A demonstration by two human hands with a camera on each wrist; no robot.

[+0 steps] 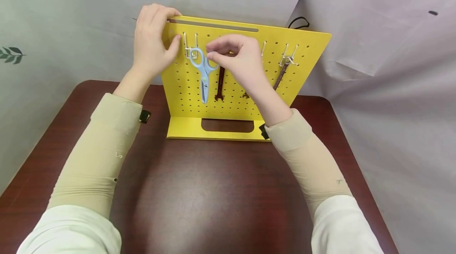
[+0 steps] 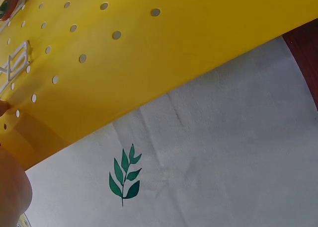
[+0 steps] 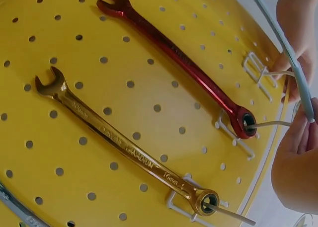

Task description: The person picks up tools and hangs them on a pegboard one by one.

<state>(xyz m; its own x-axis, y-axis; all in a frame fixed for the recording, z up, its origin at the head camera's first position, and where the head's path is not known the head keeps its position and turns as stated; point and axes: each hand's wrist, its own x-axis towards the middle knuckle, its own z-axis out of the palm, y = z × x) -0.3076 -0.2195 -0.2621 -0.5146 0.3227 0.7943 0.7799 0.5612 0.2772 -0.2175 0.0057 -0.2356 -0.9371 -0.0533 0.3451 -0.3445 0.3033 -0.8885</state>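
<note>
A pair of light-blue scissors (image 1: 204, 75) hangs blades down in front of the yellow pegboard (image 1: 303, 56). My right hand (image 1: 242, 58) pinches one handle loop between thumb and fingers. The other loop overlaps the tip of the white double hook (image 1: 185, 46) at the board's upper left. In the right wrist view the scissors (image 3: 298, 78) appear edge-on, with the hook prong reaching their handle. My left hand (image 1: 151, 34) grips the board's top left corner, fingers over the top edge and thumb at the front.
Right of the scissors a red wrench (image 3: 184, 63) and a gold wrench (image 3: 124, 145) hang on hooks. Another wrench (image 1: 281, 76) hangs farther right. The board's base (image 1: 185, 128) stands on a dark red table (image 1: 213, 190), with pale cloth (image 1: 392, 87) behind and beside it.
</note>
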